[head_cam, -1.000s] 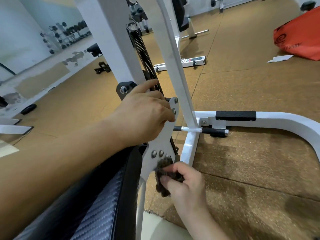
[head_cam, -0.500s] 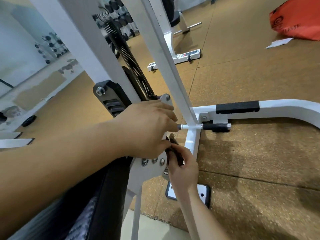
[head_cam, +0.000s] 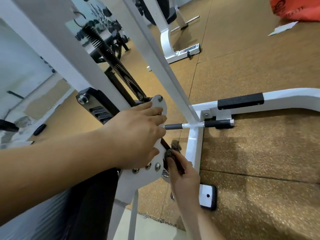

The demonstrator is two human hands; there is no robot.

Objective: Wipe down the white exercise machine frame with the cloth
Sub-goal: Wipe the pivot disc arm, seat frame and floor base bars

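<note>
Black padding [head_cam: 86, 205] fills the lower left, with the left forearm lying across it. The left hand [head_cam: 136, 135] grips the white bracket plate [head_cam: 143, 175]: its fingers curl over the upper edge and the thumb hooks under. That looks like a bracing hold on a part that could pivot. Above it a black coil spring [head_cam: 117, 66] runs up along the white exercise machine frame [head_cam: 165, 70], whose slanted post comes down to the base.

Just right of the plate is the cloth [head_cam: 174, 149], a dark, fuzzy wad touching the plate's right edge, near the white base upright [head_cam: 194, 149]. The right hand [head_cam: 185, 179] pinches it, its fingers closed around the bunch from below.

The cloth looks soft and light, so it should mould into bolt heads and corners. It is best held bunched at the fingertips, as it is now.

The frame is probably stiff, heavy painted steel, smooth and slick to wipe. It is safer held on flat plate or tube, away from the spring coils and hinge gaps.

Further right a black-gripped peg [head_cam: 218, 122] sticks out of the base, and a foot plate [head_cam: 207, 196] sits on the cork floor [head_cam: 259, 170].
</note>
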